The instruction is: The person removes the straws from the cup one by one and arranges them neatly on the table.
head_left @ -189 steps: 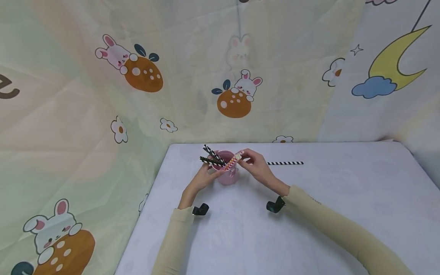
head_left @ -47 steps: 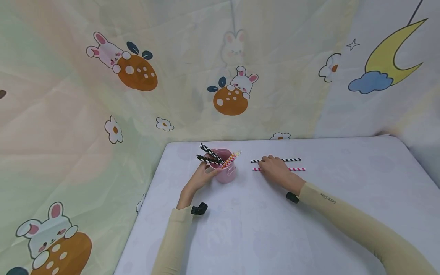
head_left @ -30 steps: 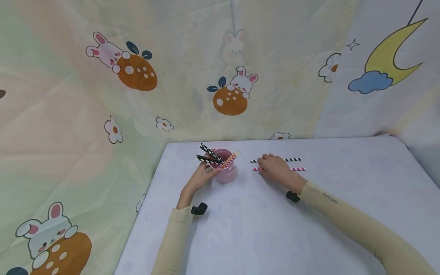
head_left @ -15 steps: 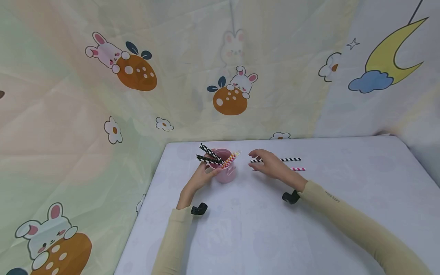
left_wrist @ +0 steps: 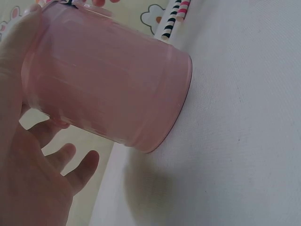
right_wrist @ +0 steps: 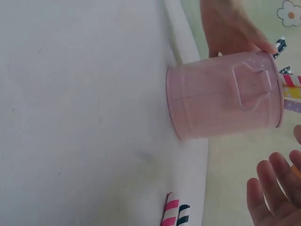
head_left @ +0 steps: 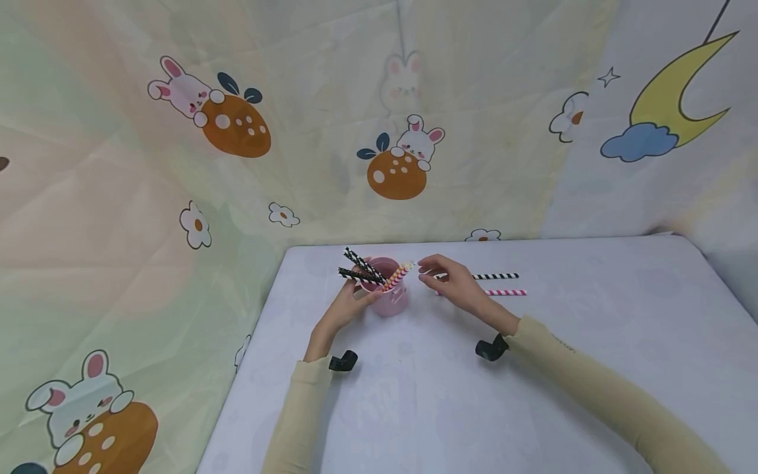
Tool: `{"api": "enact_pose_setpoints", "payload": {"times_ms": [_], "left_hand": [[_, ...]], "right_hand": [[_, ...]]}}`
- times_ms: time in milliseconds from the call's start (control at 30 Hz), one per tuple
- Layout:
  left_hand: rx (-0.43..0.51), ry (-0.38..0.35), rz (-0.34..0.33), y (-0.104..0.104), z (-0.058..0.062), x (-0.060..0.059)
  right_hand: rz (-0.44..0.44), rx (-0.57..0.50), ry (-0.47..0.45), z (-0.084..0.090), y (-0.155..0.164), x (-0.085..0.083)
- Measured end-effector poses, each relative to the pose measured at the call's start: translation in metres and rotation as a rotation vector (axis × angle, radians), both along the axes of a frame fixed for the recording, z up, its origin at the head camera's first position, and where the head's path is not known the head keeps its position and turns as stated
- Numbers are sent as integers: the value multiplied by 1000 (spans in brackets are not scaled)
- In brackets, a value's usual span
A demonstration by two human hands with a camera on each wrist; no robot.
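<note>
A pink metal cup (head_left: 389, 299) stands near the table's far edge with several striped straws (head_left: 370, 268) leaning out of it. My left hand (head_left: 346, 308) grips the cup's left side; in the left wrist view the cup (left_wrist: 108, 84) fills the frame against my palm (left_wrist: 28, 179). My right hand (head_left: 451, 284) hovers just right of the cup with its fingers (right_wrist: 273, 193) spread and holding nothing, close to a pink-yellow straw's tip (head_left: 405, 268). A black-white straw (head_left: 497, 276) and a pink-white straw (head_left: 508, 292) lie side by side on the table behind that hand.
The white table (head_left: 450, 408) is backed by a cartoon-print cloth wall (head_left: 331, 151) that meets its far edge. Its left edge (head_left: 249, 375) runs close to my left forearm. In the right wrist view the two straw ends (right_wrist: 175, 214) lie below the cup (right_wrist: 221, 96).
My right hand has left the pink-white straw lying on the table and moved left to the cup's rim. The left hand and the cup have stayed put.
</note>
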State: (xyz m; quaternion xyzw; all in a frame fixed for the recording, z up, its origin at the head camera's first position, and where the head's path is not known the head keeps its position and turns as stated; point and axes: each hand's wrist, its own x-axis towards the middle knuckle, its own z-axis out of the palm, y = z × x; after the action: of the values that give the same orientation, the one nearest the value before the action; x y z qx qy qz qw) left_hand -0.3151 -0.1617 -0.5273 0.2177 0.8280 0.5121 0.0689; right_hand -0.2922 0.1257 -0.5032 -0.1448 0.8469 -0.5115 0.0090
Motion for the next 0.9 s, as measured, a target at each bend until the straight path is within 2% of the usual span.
{"api": "enact_pose_setpoints", "payload": {"times_ms": [267, 700, 867, 900], "left_hand": [[13, -9, -15, 5, 29, 17], [10, -8, -15, 4, 29, 17], [4, -19, -21, 3, 29, 17], [-1, -19, -19, 3, 26, 15]], "right_hand": [[3, -11, 69, 1, -10, 1], [-52, -14, 96, -5, -35, 3], [-35, -31, 154, -6, -38, 2], [-32, -32, 168, -7, -38, 2]]}}
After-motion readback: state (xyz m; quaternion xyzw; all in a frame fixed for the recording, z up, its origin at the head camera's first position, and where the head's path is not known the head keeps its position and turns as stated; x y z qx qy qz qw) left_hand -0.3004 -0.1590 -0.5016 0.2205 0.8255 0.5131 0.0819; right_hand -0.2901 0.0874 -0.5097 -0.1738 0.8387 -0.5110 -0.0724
